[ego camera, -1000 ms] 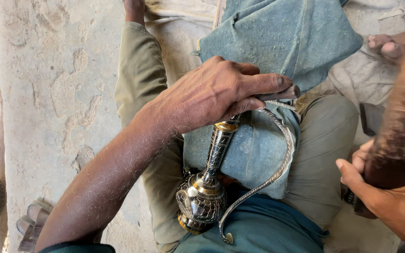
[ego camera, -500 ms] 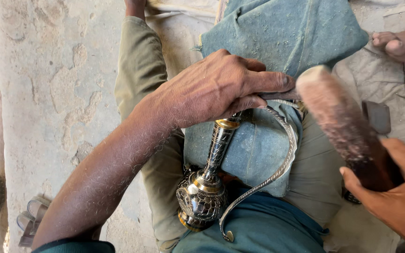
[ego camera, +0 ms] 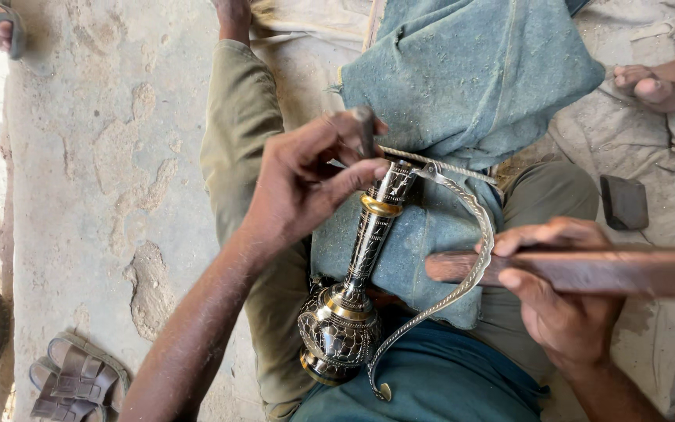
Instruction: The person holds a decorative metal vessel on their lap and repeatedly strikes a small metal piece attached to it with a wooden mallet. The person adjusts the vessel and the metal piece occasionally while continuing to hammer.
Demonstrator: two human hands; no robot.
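Two hands: left hand pinching engraved brass ewer at its slender neck; right hand clenched around rough wooden stick.

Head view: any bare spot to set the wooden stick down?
Free: cracked concrete floor between olive trouser leg and brown sandals. Crowded: lap, where left hand grips engraved metal ewer on blue cloth; right hand holds wooden stick.
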